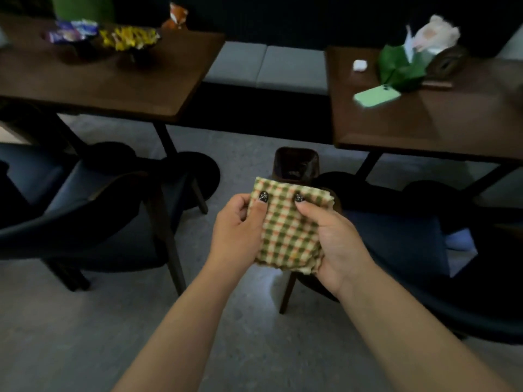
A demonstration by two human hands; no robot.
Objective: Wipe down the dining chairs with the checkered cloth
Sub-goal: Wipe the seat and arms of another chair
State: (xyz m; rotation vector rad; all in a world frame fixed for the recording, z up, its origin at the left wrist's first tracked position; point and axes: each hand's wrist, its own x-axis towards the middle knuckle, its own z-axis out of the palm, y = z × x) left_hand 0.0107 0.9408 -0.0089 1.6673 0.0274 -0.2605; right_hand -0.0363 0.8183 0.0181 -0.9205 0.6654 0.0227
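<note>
Bowls of wrapped sweets (128,38) sit on the far left table (113,83), a dark bin (295,162) stands between the chairs (93,216), while left hand (236,226) and right hand (332,241) pinch the folded checkered cloth (288,224).

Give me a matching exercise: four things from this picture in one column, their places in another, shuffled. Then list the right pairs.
Things:
1. checkered cloth
2. green phone
3. snack bowls
4. bin

Places:
A. on the left table
B. on the floor between the tables
C. held in the left hand and right hand
D. on the right table

Pairs: 1-C, 2-D, 3-A, 4-B
</note>
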